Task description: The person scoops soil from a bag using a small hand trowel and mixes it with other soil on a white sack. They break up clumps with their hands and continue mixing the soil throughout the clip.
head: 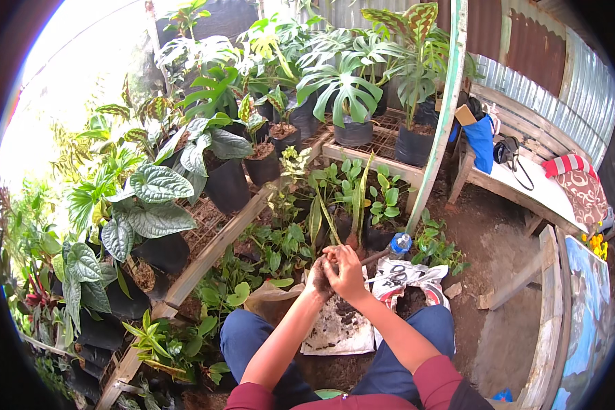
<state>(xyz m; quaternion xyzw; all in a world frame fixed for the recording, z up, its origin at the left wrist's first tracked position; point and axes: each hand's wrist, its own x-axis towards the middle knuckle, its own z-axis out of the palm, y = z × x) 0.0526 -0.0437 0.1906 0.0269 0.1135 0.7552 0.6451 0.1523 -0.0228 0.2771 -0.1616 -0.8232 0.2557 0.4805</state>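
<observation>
My left hand [322, 279], its palm dark with soil, meets my right hand [346, 269] in front of my knees. Their fingers are bent and touch, and whatever may lie between them is hidden. Below them a white woven sack [338, 335] lies flat with dark soil on it. To the right, another printed white sack [412, 271] stands open with dark soil [411, 302] inside. A clear plastic bottle with a blue label [401, 243] is just beyond that sack. A brown bag [271, 302] sits left of my wrists.
Potted plants in black bags [228, 187] fill a wood-framed mesh bench [220, 246] at left and ahead. More leafy plants [384, 197] stand on the ground before me. A green-white post [443, 118] rises ahead right, near a wooden bench [533, 195] bearing bags and a cushion.
</observation>
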